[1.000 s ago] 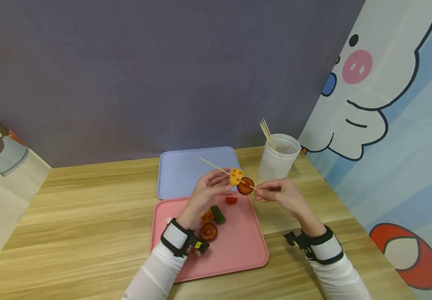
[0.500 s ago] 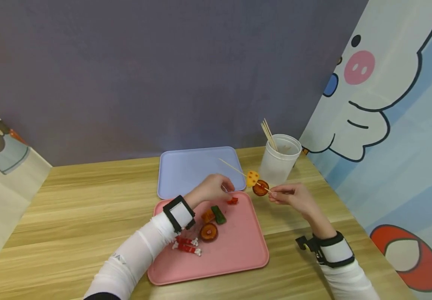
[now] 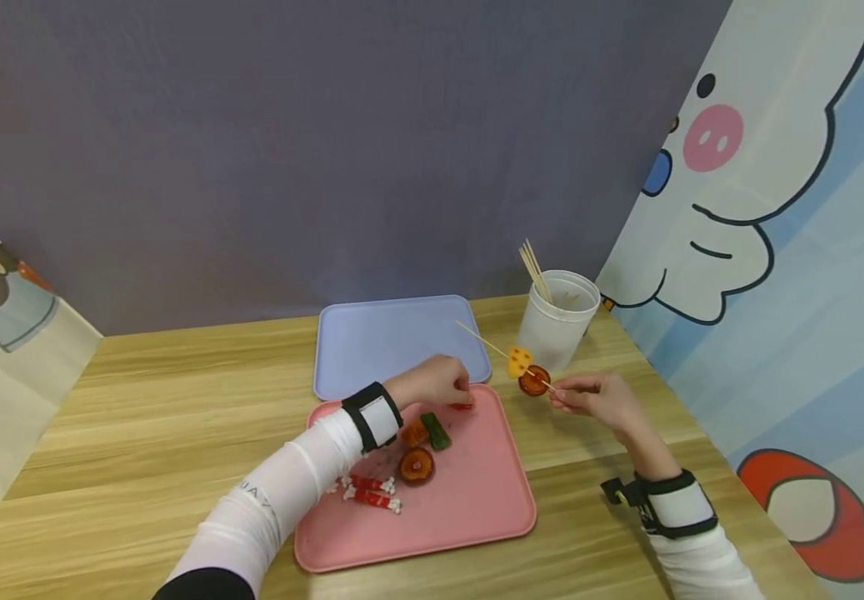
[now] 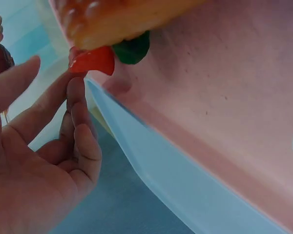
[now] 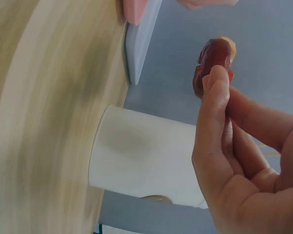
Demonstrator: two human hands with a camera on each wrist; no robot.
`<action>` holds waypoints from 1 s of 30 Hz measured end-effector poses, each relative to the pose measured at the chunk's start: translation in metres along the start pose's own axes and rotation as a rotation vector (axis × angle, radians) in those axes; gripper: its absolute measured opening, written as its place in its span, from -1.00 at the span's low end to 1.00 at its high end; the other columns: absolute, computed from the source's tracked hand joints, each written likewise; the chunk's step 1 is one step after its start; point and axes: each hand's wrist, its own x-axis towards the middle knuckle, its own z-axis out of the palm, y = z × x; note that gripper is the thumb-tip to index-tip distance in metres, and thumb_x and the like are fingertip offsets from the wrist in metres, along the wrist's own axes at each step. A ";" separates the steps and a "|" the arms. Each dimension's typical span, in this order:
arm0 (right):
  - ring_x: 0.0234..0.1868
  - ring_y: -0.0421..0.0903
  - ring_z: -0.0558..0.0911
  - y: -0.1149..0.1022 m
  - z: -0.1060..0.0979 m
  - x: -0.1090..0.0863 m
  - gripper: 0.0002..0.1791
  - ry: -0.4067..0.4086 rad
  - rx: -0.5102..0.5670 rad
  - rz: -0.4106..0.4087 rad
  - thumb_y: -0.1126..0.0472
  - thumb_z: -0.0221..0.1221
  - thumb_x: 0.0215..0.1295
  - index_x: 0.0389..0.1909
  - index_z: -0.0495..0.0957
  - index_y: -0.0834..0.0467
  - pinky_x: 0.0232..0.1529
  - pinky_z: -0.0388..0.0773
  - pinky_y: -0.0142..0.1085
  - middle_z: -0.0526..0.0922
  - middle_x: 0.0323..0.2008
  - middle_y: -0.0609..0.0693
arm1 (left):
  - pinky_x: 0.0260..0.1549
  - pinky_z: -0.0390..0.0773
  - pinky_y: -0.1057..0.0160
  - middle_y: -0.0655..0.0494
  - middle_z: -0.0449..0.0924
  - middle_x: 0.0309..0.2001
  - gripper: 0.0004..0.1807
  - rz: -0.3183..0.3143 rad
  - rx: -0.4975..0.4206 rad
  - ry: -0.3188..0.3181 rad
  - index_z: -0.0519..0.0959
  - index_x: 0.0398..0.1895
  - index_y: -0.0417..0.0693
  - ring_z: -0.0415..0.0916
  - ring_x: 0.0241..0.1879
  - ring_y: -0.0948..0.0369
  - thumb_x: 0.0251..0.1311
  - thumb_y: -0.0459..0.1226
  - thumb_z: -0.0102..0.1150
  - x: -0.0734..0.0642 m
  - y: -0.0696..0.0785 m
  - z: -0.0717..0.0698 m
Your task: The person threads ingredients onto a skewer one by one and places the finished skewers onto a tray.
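Observation:
In the head view, my right hand [image 3: 602, 398] pinches a bamboo skewer [image 3: 480, 337] near its lower end. Threaded on it are a yellow piece with reddish dots [image 3: 519, 362] and a round brown mushroom-like cap [image 3: 534, 381], which sits closer to the fingers. My left hand [image 3: 435, 381] reaches down to a small red piece [image 4: 95, 62] at the far edge of the pink tray [image 3: 476, 517]. The left wrist view has the index fingertip touching this piece, with the thumb held apart. A green piece [image 3: 435, 432], an orange piece [image 3: 414, 432] and another brown cap [image 3: 417, 465] lie nearby.
Two red pieces with white ends, one in front [image 3: 373, 497], lie on the pink tray's left side. Behind it is a blue tray [image 3: 379, 342]. A white tub [image 3: 551, 333] with several bamboo sticks [image 3: 532, 267] stands at the back right, near a grey wall [image 3: 327, 167].
My left hand has left the skewered food and come down to the red piece on the pink tray. My right hand has moved the skewer rightward, off the tray.

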 end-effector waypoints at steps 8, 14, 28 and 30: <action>-0.27 -0.16 0.72 0.002 -0.002 0.001 -0.61 0.005 -0.020 0.017 0.36 0.12 0.30 0.06 0.43 0.56 -0.15 0.64 -0.25 0.72 -0.23 0.15 | -0.43 0.43 0.42 0.19 0.63 -0.49 -0.97 0.027 0.074 0.022 0.70 -0.44 -0.05 0.44 -0.48 0.32 0.07 -0.29 0.32 0.003 0.001 0.004; -0.29 -0.19 0.72 0.002 -0.002 0.002 -0.61 0.004 -0.013 0.020 0.38 0.11 0.30 0.07 0.42 0.56 -0.15 0.64 -0.25 0.72 -0.23 0.16 | -0.49 0.42 0.43 0.20 0.60 -0.50 -0.93 -0.006 0.049 0.031 0.68 -0.48 -0.02 0.45 -0.50 0.30 -0.05 -0.34 0.39 0.001 0.001 0.004; -0.26 -0.15 0.72 -0.001 0.001 -0.001 -0.61 -0.013 -0.021 0.009 0.37 0.12 0.30 0.06 0.43 0.56 -0.15 0.64 -0.25 0.72 -0.22 0.17 | -0.53 0.44 0.42 0.23 0.61 -0.52 -0.93 0.003 0.153 -0.022 0.69 -0.53 0.01 0.46 -0.49 0.30 -0.04 -0.36 0.37 -0.010 0.010 0.004; -0.25 -0.14 0.73 -0.001 0.002 -0.001 -0.61 -0.013 -0.019 0.010 0.36 0.12 0.30 0.06 0.44 0.55 -0.16 0.64 -0.27 0.71 -0.21 0.19 | -0.54 0.42 0.43 0.24 0.60 -0.54 -0.92 0.007 0.148 -0.029 0.69 -0.54 0.02 0.45 -0.51 0.31 -0.05 -0.36 0.37 -0.010 0.010 0.006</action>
